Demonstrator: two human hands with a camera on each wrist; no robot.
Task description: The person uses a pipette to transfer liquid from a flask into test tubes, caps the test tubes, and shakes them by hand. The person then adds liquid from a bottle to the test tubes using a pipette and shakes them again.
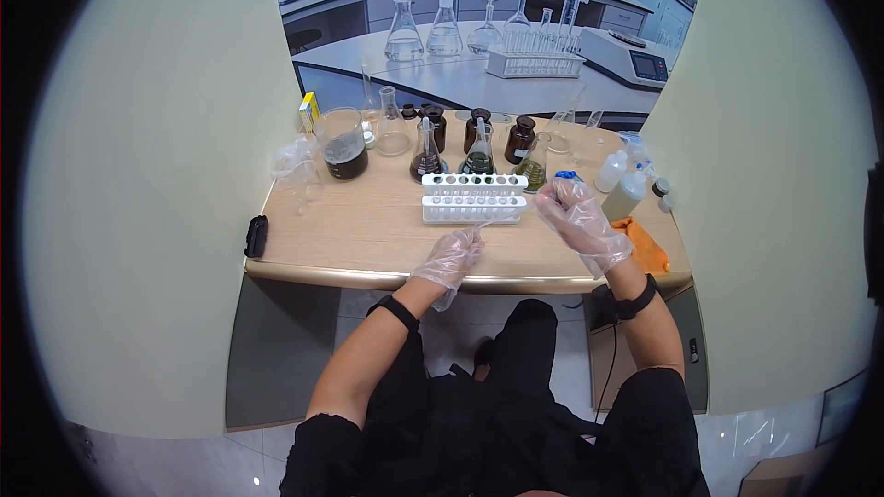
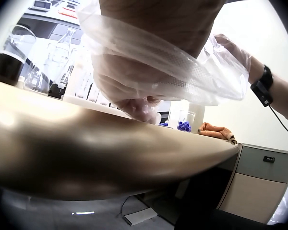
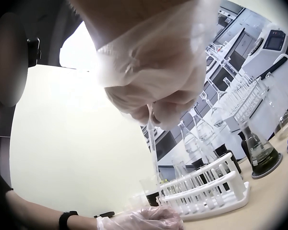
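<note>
Both hands wear clear plastic gloves above the front of the table. My right hand [image 1: 578,216] pinches the top of a plastic dropper [image 3: 153,148], which points down toward the other hand in the right wrist view. In the head view my left hand [image 1: 451,256], fingers curled, grips a slender clear tube [image 1: 500,219] that slants up toward the right hand. What lies inside the left fist is hidden; I cannot tell if tube and dropper are separate pieces. Just beyond stands a white test tube rack [image 1: 427,213] holding several clear tubes.
Behind the rack stand flasks of dark liquid [image 1: 426,164] and greenish liquid [image 1: 531,173], plus brown bottles [image 1: 520,140]. A beaker of dark liquid [image 1: 346,158] is at left. White plastic bottles [image 1: 626,195] and an orange cloth [image 1: 646,245] lie right. A black object [image 1: 257,236] sits at the left edge.
</note>
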